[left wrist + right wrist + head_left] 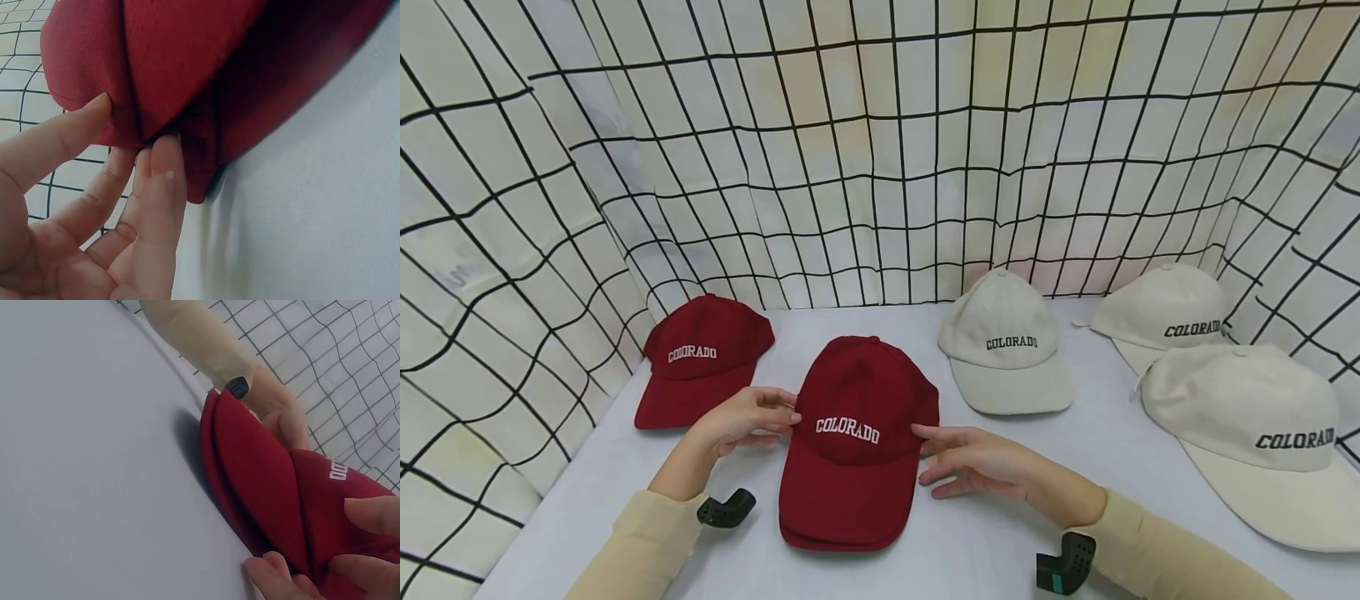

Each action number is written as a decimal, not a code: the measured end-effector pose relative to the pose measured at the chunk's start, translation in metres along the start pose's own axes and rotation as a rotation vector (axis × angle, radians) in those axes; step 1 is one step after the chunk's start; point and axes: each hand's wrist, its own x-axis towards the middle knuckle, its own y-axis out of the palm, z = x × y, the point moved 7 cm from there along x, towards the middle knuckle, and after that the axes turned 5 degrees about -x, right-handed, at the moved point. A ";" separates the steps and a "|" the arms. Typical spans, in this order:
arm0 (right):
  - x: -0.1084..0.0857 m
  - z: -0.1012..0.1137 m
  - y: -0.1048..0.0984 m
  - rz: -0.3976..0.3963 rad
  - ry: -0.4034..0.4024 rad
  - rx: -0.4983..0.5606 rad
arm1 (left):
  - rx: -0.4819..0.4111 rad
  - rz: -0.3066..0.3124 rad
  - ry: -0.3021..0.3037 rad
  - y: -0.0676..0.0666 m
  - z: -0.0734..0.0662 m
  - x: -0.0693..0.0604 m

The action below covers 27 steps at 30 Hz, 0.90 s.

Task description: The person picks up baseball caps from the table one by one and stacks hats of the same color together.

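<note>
In the head view, a dark red baseball cap (850, 496) with white COLORADO lettering faces me at the front middle. The right wrist view shows two brims layered together: an upper red brim (259, 481) and a lower red brim (208, 444), so two caps appear nested. My left hand (748, 421) grips the caps' left side, one finger against the crown and others at the lower edge. From the opposite side my right hand (977, 462) holds them, with fingertips along the crown and under the brim edge. Some fingertips are hidden by cloth.
Another red cap (703, 358) sits at the left rear. A beige cap (1007, 333) stands right of centre, with two more, a rear beige cap (1168, 308) and a near beige cap (1240, 408), at the right. Black-grid netting (880, 150) encloses the white table (730, 567).
</note>
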 end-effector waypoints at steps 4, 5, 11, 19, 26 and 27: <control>0.003 -0.001 -0.001 0.002 0.002 -0.001 | 0.029 -0.010 0.001 0.001 0.000 -0.002; 0.003 -0.001 -0.001 0.001 0.004 -0.003 | 0.038 -0.011 0.002 0.001 0.000 -0.003; 0.006 -0.002 -0.007 -0.014 0.009 -0.044 | 0.060 -0.017 0.003 0.002 0.002 -0.003; 0.006 0.002 -0.016 0.004 0.003 -0.150 | 0.061 0.000 0.019 0.000 0.001 -0.006; 0.001 0.012 -0.022 0.038 -0.012 -0.282 | 0.073 0.012 0.035 -0.003 -0.004 -0.008; 0.000 0.013 -0.022 0.045 -0.009 -0.312 | 0.076 0.013 0.035 -0.004 -0.004 -0.009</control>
